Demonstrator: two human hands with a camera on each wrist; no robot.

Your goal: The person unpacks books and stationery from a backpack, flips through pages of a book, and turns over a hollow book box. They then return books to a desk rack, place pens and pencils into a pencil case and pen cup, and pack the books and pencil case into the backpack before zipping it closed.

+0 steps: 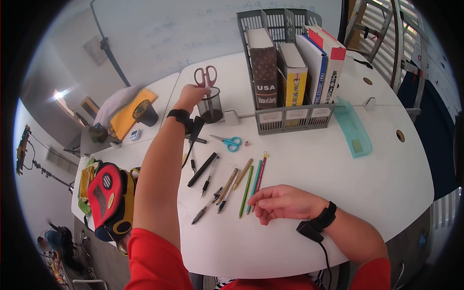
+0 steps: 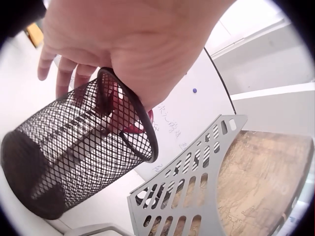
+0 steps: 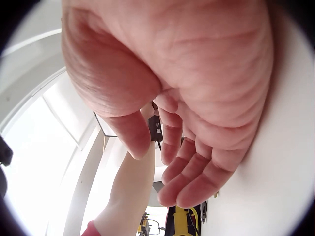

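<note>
A pair of scissors (image 1: 206, 76) with dark red handles stands upright in the black mesh pen cup (image 1: 211, 107), blades down inside it. My left hand (image 1: 191, 96) is at the cup's rim, thumb side against the scissors just below the handles. In the left wrist view, the palm hides part of the handles, and the mesh cup (image 2: 74, 152) shows the blades through its wall. My right hand (image 1: 285, 202) rests on the table with loosely curled fingers and nothing in them, beside a dark red pencil (image 1: 261, 174) and a green pencil (image 1: 246, 191).
Several pens and pencils lie mid-table, with blue-handled scissors (image 1: 233, 143) behind them. A grey file rack (image 1: 292, 126) holds upright books. A teal case (image 1: 355, 130) lies right of it. At left are a red bag (image 1: 104, 193), a potted plant (image 1: 145, 113) and a small timer (image 1: 135, 135).
</note>
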